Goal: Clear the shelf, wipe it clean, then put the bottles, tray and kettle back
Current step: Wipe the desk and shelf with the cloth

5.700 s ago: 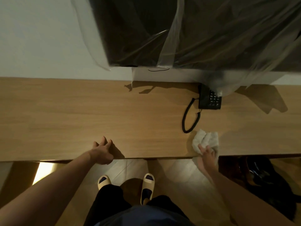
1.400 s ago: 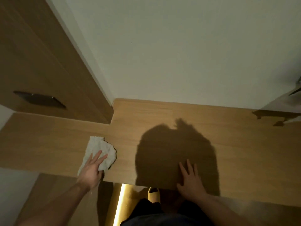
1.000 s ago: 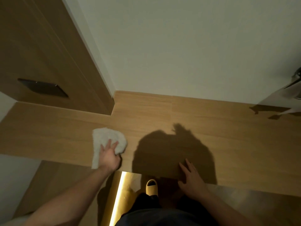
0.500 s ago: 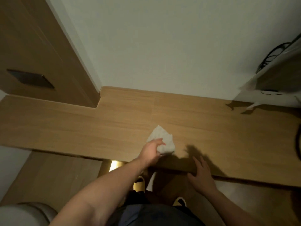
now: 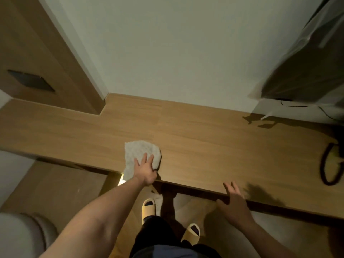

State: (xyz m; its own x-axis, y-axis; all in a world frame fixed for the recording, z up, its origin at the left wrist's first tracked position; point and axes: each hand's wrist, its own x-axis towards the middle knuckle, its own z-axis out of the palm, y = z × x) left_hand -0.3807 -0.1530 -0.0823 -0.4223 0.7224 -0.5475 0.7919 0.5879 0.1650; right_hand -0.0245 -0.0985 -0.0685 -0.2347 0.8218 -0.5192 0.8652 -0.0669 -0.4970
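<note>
**A:** While the left hand (image 5: 146, 169) presses the cloth (image 5: 141, 153) flat, note position: cloth sits at the front edge of the shelf (image 5: 214, 146), near the middle of its visible length, one flap hanging over that edge. Fingers are straight and spread on top of the cloth, not curled round it.

**B:** Change from the earlier frames?

**A:** About a second ago the cloth was further along the left stretch, near the step where the wooden cabinet (image 5: 37, 58) meets the shelf. It has since travelled rightward along the front edge. Several seconds ago the right hand had the cloth, over by the phone cord (image 5: 327, 164); now the left hand works it.

**B:** Right hand?

**A:** Right hand (image 5: 235, 201) rests on the front edge, right of the cloth and well apart from it, fingers straight and loosely spread, holding nothing. It looks like a brace.

**B:** Meaning for the task?

**A:** Judgement: clearing is done for this stretch, since no bottles, tray or kettle show on the shelf or anywhere in view. Wiping is under way and looks well advanced, both ends having been passed over. The back strip along the wall (image 5: 176, 53) may still need a pass. Restocking has not started.

**B:** Other items?

**A:** Plastic-wrapped dark object (image 5: 307, 71) at the far right, above the back edge.
</note>
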